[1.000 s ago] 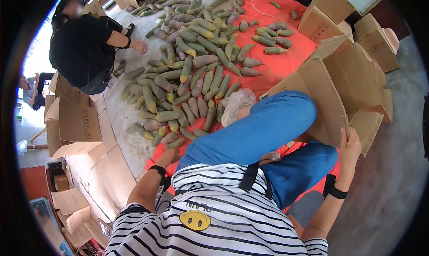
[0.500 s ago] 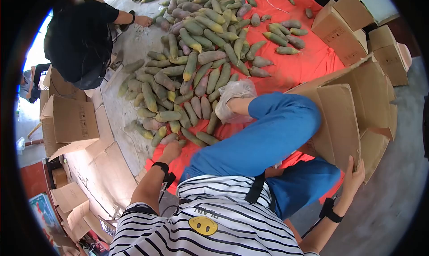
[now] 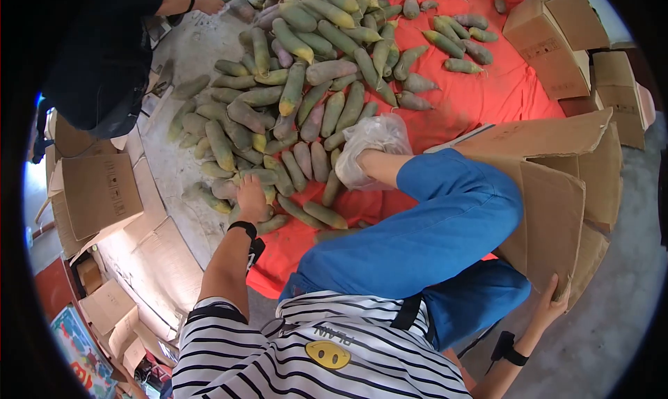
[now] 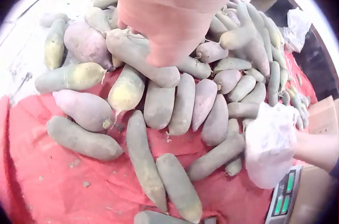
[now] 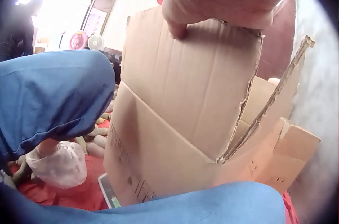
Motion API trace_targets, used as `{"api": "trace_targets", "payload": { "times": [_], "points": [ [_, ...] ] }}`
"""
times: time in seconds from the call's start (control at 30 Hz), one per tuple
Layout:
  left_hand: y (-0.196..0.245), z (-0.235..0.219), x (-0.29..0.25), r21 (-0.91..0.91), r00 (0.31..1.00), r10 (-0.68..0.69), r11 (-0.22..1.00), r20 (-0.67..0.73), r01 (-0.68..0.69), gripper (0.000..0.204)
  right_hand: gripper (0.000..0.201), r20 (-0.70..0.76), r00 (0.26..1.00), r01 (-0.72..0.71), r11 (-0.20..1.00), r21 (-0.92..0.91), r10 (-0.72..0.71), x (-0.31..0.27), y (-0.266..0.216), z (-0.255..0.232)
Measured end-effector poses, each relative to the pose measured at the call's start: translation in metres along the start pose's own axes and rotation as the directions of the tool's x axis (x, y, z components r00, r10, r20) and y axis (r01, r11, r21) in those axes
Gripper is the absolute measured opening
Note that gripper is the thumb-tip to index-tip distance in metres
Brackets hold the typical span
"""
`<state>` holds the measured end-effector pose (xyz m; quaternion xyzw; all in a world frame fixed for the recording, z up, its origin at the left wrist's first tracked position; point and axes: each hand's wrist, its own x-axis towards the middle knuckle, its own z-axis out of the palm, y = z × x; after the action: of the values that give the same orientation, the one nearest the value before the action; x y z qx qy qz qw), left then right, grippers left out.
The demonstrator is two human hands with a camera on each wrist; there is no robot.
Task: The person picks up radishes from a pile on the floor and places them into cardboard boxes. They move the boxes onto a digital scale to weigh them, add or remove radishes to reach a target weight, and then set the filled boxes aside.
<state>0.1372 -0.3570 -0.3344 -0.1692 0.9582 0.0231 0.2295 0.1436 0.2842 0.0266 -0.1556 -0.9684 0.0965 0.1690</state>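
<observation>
A radish [image 4: 131, 57] near the edge of the pile [image 3: 306, 72] is gripped by the left hand [image 3: 252, 198], any lift being unclear; the cardboard box flap [image 5: 185, 81] is pinched by the right hand [image 3: 549, 305], likely for steadying.

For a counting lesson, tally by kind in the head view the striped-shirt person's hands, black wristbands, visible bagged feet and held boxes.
Left hand, right hand: 2
Black wristbands: 2
Bagged foot: 1
Held box: 1
Total: 6

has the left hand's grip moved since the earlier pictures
Yes, forward: in the head view the left hand is farther from the near edge of the red cloth, on the vegetables.
</observation>
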Motion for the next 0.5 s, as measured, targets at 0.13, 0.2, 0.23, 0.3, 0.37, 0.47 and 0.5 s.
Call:
{"api": "trace_targets", "payload": {
  "times": [0.13,0.2,0.23,0.3,0.37,0.47,0.5],
  "points": [
    [-0.001,0.022,0.022,0.102,0.997,0.078,0.992,-0.013,-0.076,0.051,0.033,0.005,0.999,-0.035,0.999,-0.032,0.036,-0.001,0.003,-0.002],
    [-0.002,0.032,0.031,0.244,0.992,0.096,0.967,-0.083,-0.073,0.040,0.032,-0.006,1.000,-0.020,0.999,-0.034,0.020,0.000,-0.001,-0.001],
    [-0.003,0.037,0.035,0.239,0.992,0.098,0.968,-0.082,-0.076,0.040,0.031,-0.015,1.000,-0.005,1.000,-0.026,0.004,0.001,-0.004,-0.001],
    [-0.004,0.042,0.042,0.292,0.994,0.059,0.956,-0.089,-0.031,0.039,0.031,-0.012,1.000,-0.025,0.999,-0.025,0.025,0.001,-0.009,-0.001],
    [-0.003,0.040,0.047,0.287,0.999,0.027,0.958,-0.018,-0.020,0.039,0.030,-0.008,0.999,-0.048,0.999,-0.020,0.048,0.001,-0.010,-0.001],
    [0.003,0.003,0.042,0.250,0.995,0.020,0.967,0.103,-0.046,0.045,0.037,0.016,0.999,-0.050,0.998,-0.032,0.050,0.001,-0.009,-0.002],
    [0.004,-0.007,0.038,0.214,0.987,0.049,0.974,0.154,-0.082,0.051,0.037,0.016,0.999,-0.047,0.998,-0.034,0.048,0.002,-0.010,-0.002]
  ]
}}
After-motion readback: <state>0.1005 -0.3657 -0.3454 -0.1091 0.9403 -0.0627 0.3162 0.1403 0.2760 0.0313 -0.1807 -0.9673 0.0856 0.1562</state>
